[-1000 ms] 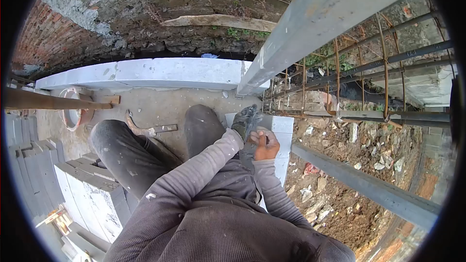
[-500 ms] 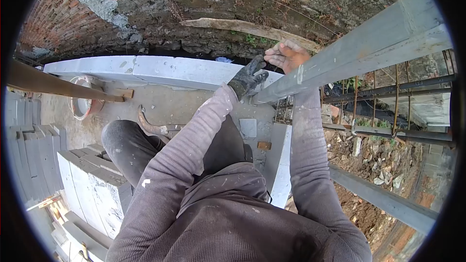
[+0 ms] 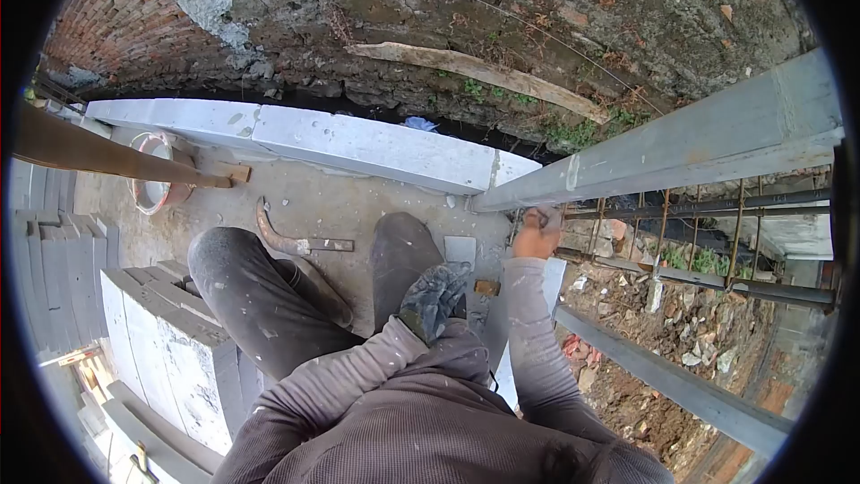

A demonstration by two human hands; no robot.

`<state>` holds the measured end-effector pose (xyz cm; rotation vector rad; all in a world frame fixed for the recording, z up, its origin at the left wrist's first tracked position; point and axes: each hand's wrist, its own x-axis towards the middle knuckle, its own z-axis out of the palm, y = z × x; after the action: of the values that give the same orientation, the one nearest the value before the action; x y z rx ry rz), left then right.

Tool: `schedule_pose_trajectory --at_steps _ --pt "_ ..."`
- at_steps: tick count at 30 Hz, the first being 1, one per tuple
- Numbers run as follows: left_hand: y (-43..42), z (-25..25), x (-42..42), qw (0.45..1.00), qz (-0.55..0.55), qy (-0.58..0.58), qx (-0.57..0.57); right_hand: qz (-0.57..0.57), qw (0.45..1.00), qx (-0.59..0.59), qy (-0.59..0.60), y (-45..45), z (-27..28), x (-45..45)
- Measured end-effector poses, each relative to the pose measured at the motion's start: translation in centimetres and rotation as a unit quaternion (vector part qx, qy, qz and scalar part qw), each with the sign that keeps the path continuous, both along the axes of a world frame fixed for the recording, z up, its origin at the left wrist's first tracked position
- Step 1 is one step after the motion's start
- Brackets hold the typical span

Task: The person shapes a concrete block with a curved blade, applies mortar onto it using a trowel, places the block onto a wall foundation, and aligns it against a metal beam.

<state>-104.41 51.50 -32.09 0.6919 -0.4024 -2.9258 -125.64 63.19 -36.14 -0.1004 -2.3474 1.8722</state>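
Note:
My left hand (image 3: 434, 300), in a dark, dusty glove, is over my right thigh, close to my lap. Its fingers look loosely extended, with nothing visible in them. Bare and curled, my right hand (image 3: 537, 235) is just under the lower end of the grey metal beam (image 3: 663, 148), beside the rebar cage (image 3: 690, 208). Whatever its fingers hold, if anything, is hidden. Ahead of me runs a row of white blocks (image 3: 367, 148). A tool with a curved wooden handle (image 3: 273, 231) lies on the floor before my knees.
A mortar-stained bucket (image 3: 161, 188) stands left near a slanting brown post (image 3: 116, 152). Stacked blocks (image 3: 166, 350) are beside my left leg. A flat grey piece (image 3: 460, 251) and a brick fragment (image 3: 486, 288) lie near my right knee. Rubble (image 3: 690, 323) fills the right side.
My hands were close together above the block row. The left has drawn back to my thigh; the right has come down below the beam and its fingers have curled.

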Motion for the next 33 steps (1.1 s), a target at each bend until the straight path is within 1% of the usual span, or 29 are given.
schedule_pose_trajectory --at_steps 1,2,3,4,5,6,7,8,9,10,11,12,13,14,15,16,17,18,20,22,24,25,26,27,28,29,31,32,33 --pt "0.7 0.3 0.1 0.986 -0.093 0.011 -0.14 -0.012 0.996 0.076 -0.037 1.1 -2.9 2.5" --pt "1.3 0.4 0.2 0.943 -0.186 0.022 -0.275 0.007 0.978 -0.032 -0.205 0.7 -0.6 4.2" --pt "1.9 0.1 0.3 0.944 -0.188 0.02 -0.271 0.024 0.92 -0.139 -0.366 0.4 2.4 5.7" --pt "2.0 -0.3 -0.3 0.852 -0.29 0.04 -0.433 0.022 0.92 -0.139 -0.366 1.0 2.5 5.9" --pt "2.0 -0.6 -0.7 0.721 -0.377 0.061 -0.578 0.06 0.898 -0.205 -0.386 1.7 2.8 5.5" --pt "2.0 -0.5 -0.8 0.717 -0.38 0.065 -0.581 0.096 0.869 -0.271 -0.403 2.5 3.0 5.2" --pt "2.0 -0.3 -1.1 0.706 -0.367 0.108 -0.596 0.093 0.87 -0.275 -0.398 3.1 3.0 4.5" --pt "2.0 -0.1 -1.2 0.694 -0.356 0.152 -0.608 0.117 0.874 -0.24 -0.406 3.8 2.8 3.8" --pt "2.4 -0.4 -1.0 0.69 -0.36 0.157 -0.608 0.139 0.877 -0.204 -0.413 4.3 2.8 3.5" --pt "3.0 -1.2 -0.7 0.714 -0.343 0.188 -0.581 0.135 0.879 -0.207 -0.409 4.4 3.0 3.5" --pt "3.6 -2.1 -0.5 0.737 -0.324 0.217 -0.553 0.15 0.893 -0.15 -0.397 4.4 3.1 3.5" --pt "4.6 -3.3 -0.6 0.735 -0.323 0.218 -0.554 0.167 0.903 -0.093 -0.386 4.2 3.2 3.4" --pt "5.9 -4.8 -0.9 0.83 -0.337 0.143 -0.42 0.169 0.903 -0.093 -0.384 4.5 2.7 3.4" --pt "6.5 -5.9 -1.2 0.899 -0.338 0.063 -0.272 0.155 0.929 -0.056 -0.331 5.0 1.7 3.4" --pt "5.8 -6.5 -1.1 0.9 -0.333 0.061 -0.274 0.14 0.951 -0.018 -0.277 4.5 2.5 3.4" --pt "4.6 -7.2 -0.6 0.732 -0.312 0.117 -0.594 0.106 0.963 -0.007 -0.249 4.5 3.4 3.5" --pt "3.2 -6.5 -0.7 0.464 -0.251 0.152 -0.836 0.114 0.962 -0.009 -0.248 4.3 4.5 3.3" --pt "1.9 -5.8 -1.2 0.462 -0.247 0.143 -0.839 0.1 0.969 -0.012 -0.227 4.5 5.1 3.1" --pt "-2.0 -0.1 -2.5 0.388 -0.435 0.041 -0.812 0.095 0.977 -0.027 -0.191 4.6 6.3 2.9" --pt "-3.8 -2.9 -3.0 0.457 -0.361 0.034 -0.812 0.129 0.98 -0.053 -0.141 5.3 5.5 2.3" --pt "-5.0 -6.6 -4.6 0.707 -0.241 0.019 -0.664 0.153 0.976 -0.06 -0.14 5.2 8.3 2.4" --pt "-6.3 -5.6 -5.8 0.707 -0.226 0.054 -0.668 0.174 0.976 -0.087 -0.093 5.7 7.8 2.1" --pt "-7.1 -3.7 -7.0 0.648 -0.257 0.023 -0.717 0.181 0.975 -0.123 -0.033 6.3 6.0 1.4" --pt "-7.1 -5.5 -8.4 0.518 -0.201 0.042 -0.83 0.189 0.979 -0.074 -0.024 6.5 7.0 1.2" --pt "-6.9 -4.2 -9.7 0.696 -0.181 0.038 -0.694 0.192 0.979 -0.064 -0.036 5.9 9.3 1.8" --pt "-6.3 -2.9 -11.2 0.839 -0.147 0.047 -0.521 0.189 0.981 -0.04 -0.034 5.8 10.5 2.2" --pt "-4.6 -4.7 -14.9 0.945 -0.064 0.104 -0.303 0.193 0.98 -0.036 -0.004 5.7 11.4 2.6" --pt "-5.1 -3.4 -15.4 0.943 -0.057 0.108 -0.309 0.177 0.983 -0.051 -0.013 5.4 12.2 3.1" --pt "-4.7 -1.1 -16.0 0.961 -0.064 0.133 -0.232 0.158 0.985 -0.063 -0.023 5.5 12.7 3.4"
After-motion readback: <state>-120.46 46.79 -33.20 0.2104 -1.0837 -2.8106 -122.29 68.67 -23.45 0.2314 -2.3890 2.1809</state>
